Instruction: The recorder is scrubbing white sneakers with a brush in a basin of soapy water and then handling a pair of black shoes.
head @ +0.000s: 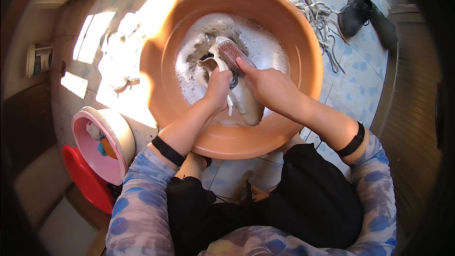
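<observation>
A large orange plastic basin (241,144) holds greyish, foamy water (268,48). Above the suds my left hand (218,87) grips a wet white shoe (253,112) by its upper near the opening, its toe tilted down toward me. In my right hand (272,87) is a scrub brush (233,52) with a pinkish, see-through back, my index finger stretched along it. The brush lies against the far end of the shoe; its bristles are hidden from this view.
White shoes (122,53) sit in bright sunlight left of the basin. Loose shoelaces (321,17) and black shoes (355,16) lie at the right. A pink-lined tub (83,145) with cloths stands by a red basin (83,181) at lower left. A brown slatted panel (412,113) borders the right.
</observation>
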### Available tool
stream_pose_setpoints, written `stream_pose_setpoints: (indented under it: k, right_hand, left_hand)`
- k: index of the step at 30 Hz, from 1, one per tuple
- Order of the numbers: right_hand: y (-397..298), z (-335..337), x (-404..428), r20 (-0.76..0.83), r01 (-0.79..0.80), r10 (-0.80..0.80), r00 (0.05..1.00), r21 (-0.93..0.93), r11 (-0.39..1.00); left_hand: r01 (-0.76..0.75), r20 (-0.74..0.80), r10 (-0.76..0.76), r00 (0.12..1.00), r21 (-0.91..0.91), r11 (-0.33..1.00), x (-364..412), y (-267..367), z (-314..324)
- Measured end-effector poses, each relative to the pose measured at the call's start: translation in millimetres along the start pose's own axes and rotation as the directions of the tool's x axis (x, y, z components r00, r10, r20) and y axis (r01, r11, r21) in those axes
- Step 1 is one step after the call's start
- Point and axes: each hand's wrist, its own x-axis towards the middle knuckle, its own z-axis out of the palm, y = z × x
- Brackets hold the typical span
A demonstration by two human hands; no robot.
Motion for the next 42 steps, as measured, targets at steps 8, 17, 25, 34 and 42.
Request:
stream_pose_setpoints:
  k: [8,17,25,34,42]
  right_hand:
    - [-6.3,0.0,-10.2,0.132,0.000,-0.003,0.991,0.023,1.000]
    - [66.0,-5.3,91.3,-0.052,-0.166,0.161,0.986,-0.121,0.979]
    - [15.7,-16.8,31.5,-0.287,0.084,0.160,0.945,0.681,0.727]
    - [-8.4,1.1,12.0,-0.247,-0.001,0.131,0.960,0.467,0.884]
    - [-32.2,-31.5,-5.2,-0.368,0.177,-0.289,0.884,-0.308,0.935]
  left_hand:
    - [0.034,0.091,-0.057,0.994,0.239,0.970,-20.0,23.1,-7.7]
    - [0.003,0.243,-0.162,0.956,0.547,0.837,-26.8,13.5,-20.8]
    - [0.143,0.377,-0.117,0.919,-0.042,0.989,-27.5,53.0,-11.9]
    - [-0.122,-0.114,0.109,0.987,-0.110,0.986,-15.8,69.4,24.8]
    - [0.048,0.395,-0.009,0.919,-0.089,0.995,18.9,119.1,22.6]
